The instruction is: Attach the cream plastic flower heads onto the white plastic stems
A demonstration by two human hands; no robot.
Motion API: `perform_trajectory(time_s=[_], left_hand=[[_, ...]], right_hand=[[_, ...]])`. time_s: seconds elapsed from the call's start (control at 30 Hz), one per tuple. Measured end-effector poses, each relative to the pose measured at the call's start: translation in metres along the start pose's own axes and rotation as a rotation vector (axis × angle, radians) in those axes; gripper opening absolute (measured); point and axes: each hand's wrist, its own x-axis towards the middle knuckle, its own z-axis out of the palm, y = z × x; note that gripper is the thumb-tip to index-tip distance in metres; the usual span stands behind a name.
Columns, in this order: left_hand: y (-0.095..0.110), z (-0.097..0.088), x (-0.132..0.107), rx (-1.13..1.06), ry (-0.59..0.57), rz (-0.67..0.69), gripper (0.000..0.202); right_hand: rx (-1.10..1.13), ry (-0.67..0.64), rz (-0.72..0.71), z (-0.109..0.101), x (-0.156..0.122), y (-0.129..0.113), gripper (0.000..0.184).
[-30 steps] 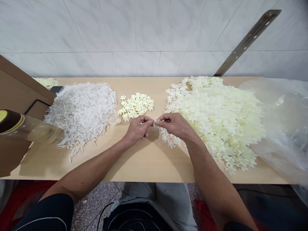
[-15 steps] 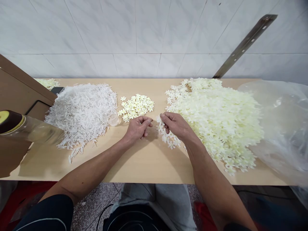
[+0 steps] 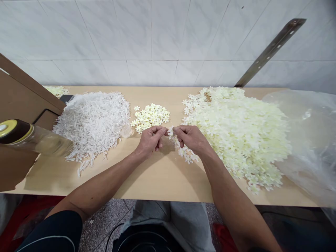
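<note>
My left hand [image 3: 150, 140] and my right hand [image 3: 191, 137] meet in pinches over the wooden table [image 3: 157, 175], with a small cream flower [image 3: 170, 132] between their fingertips. The right hand's thumb and forefinger grip that flower. The left hand's fingers are pinched; what they hold is too small to make out. Right of my hands spreads a big heap of cream flowers [image 3: 241, 129]. Behind my hands lies a small pile of finished-looking flowers [image 3: 151, 116]. At the left sits a heap of thin white plastic stems [image 3: 94, 120].
A clear plastic bag [image 3: 309, 140] lies at the table's right end. A clear bottle with a dark cap [image 3: 31, 140] juts in at the left, beside a brown board [image 3: 23, 101]. A metal bracket [image 3: 270, 49] slants on the tiled wall.
My hands parted half a second ago, the right one reaching to the flower heap's edge. They have come together again with a flower between the fingertips.
</note>
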Motion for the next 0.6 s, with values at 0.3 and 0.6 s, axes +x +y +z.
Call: perform_trajectory(time_s=[0.3, 0.6], left_hand=[[-0.005, 0.002, 0.002, 0.051, 0.035, -0.046, 0.039], [0.0, 0.0, 0.003, -0.035, -0.07, -0.163, 0.043]], right_hand=[[-0.05, 0.057, -0.011, 0.008, 0.0, -0.002, 0.054], [-0.037, 0.083, -0.035, 0.011, -0.002, -0.008, 0.047]])
